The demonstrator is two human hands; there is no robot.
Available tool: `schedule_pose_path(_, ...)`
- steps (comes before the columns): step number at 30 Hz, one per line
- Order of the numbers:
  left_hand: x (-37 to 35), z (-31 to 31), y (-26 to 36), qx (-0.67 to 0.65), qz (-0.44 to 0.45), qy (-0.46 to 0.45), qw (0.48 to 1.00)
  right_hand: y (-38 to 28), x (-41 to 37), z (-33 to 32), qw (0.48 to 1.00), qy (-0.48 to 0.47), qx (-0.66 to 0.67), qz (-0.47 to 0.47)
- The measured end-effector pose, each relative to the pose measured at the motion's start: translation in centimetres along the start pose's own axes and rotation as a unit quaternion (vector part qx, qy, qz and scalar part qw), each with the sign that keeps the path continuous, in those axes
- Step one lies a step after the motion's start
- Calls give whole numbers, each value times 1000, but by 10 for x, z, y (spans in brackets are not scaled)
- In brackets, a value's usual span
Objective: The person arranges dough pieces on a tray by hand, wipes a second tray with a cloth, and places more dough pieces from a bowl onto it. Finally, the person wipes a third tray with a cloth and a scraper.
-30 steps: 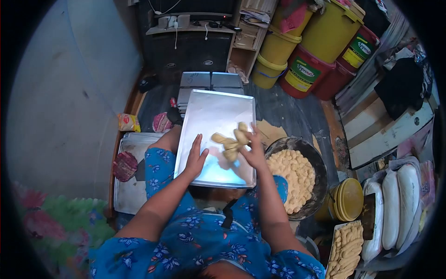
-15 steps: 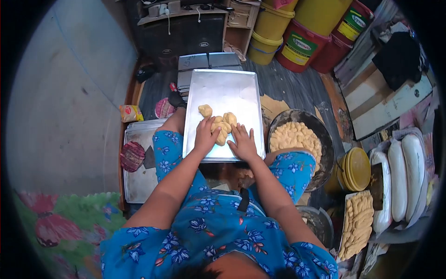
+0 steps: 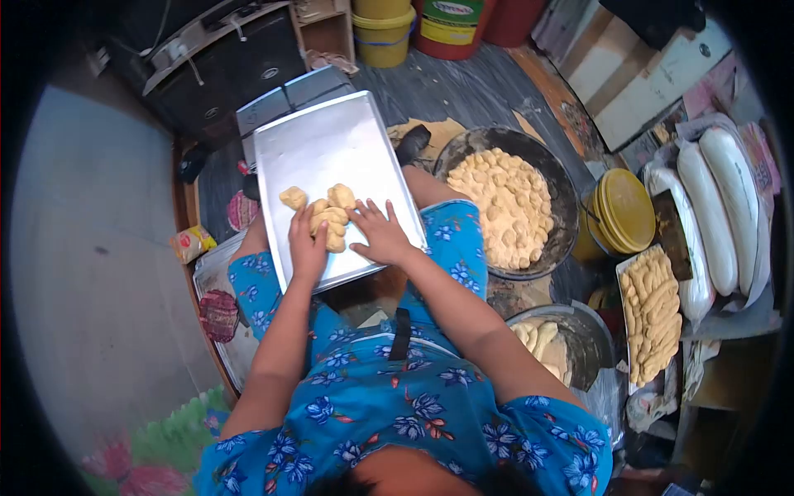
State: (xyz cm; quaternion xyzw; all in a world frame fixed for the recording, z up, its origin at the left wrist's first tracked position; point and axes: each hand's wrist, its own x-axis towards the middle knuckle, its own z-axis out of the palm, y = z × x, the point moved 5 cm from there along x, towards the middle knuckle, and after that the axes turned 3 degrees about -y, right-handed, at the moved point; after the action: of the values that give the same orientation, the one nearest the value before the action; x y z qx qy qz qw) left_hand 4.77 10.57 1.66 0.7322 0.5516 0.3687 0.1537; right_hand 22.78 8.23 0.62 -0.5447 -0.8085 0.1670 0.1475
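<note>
A silver metal tray (image 3: 331, 136) lies tilted across my lap. Several yellow dough pieces (image 3: 330, 217) sit close together on its lower half, and a separate lump (image 3: 293, 197) lies a little to their left. My left hand (image 3: 308, 248) rests against the left side of the group, its fingers slightly apart on the dough. On the right, my right hand (image 3: 383, 236) is spread flat on the tray, its fingertips beside the dough.
Right of my knee stands a black basin (image 3: 571, 194) full of dough balls. Nearer are a second basin (image 3: 600, 339), a yellow bucket (image 3: 624, 211) and a tray of dough strips (image 3: 651, 318). A grey wall (image 3: 99, 240) bounds the left.
The view has turned and shifted right, so the tray appears farther left and tilted. More of both basins shows. Both hands remain at the dough group.
</note>
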Motion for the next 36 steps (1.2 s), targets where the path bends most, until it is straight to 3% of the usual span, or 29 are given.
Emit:
schedule_pose_path(3,4,0,-1,-10,3,-20,1000,12,-5,-25,973,-66,221,-34)
schedule_pose_path(5,5,1,1,-11,-1,-38,999,38,-24,-57,870,53,490,-13)
schedule_pose_path(6,4,2,1,-6,1,-40,999,68,-33,-59,850,129,511,13)
schedule_pose_path(8,5,3,4,0,-7,-49,999,154,-63,-55,842,241,439,202)
schedule_pose_path(9,6,3,6,4,-14,-50,999,201,-79,-55,802,263,448,295)
schedule_pose_path(11,8,4,9,14,-26,-52,998,267,-109,-54,719,381,464,351)
schedule_pose_path(13,7,7,10,19,-32,-63,997,368,-145,2,727,351,300,508)
schedule_pose_path(16,7,8,10,25,-38,-75,996,430,-168,47,705,275,197,623)
schedule_pose_path(19,8,9,8,33,-39,-79,996,469,-141,91,744,240,139,607)
schedule_pose_path(20,8,9,8,39,-40,-81,995,469,-125,105,766,150,121,614)
schedule_pose_path(22,9,9,9,46,-40,-85,995,425,-82,99,788,13,97,608)
schedule_pose_path(24,10,10,11,51,-48,-91,993,363,-60,64,801,-36,104,589)
schedule_pose_path(27,5,11,3,36,-57,-86,994,378,-51,90,892,-191,52,407)
schedule_pose_path(28,5,13,1,28,-61,-81,994,362,-48,63,884,-260,79,381)
schedule_pose_path(31,7,13,4,40,-56,-93,993,397,-39,63,904,-261,50,334)
schedule_pose_path(34,9,13,8,51,-55,-97,992,409,-14,39,903,-163,65,391)
schedule_pose_path(36,8,13,8,55,-58,-98,992,427,-1,101,896,-150,109,403)
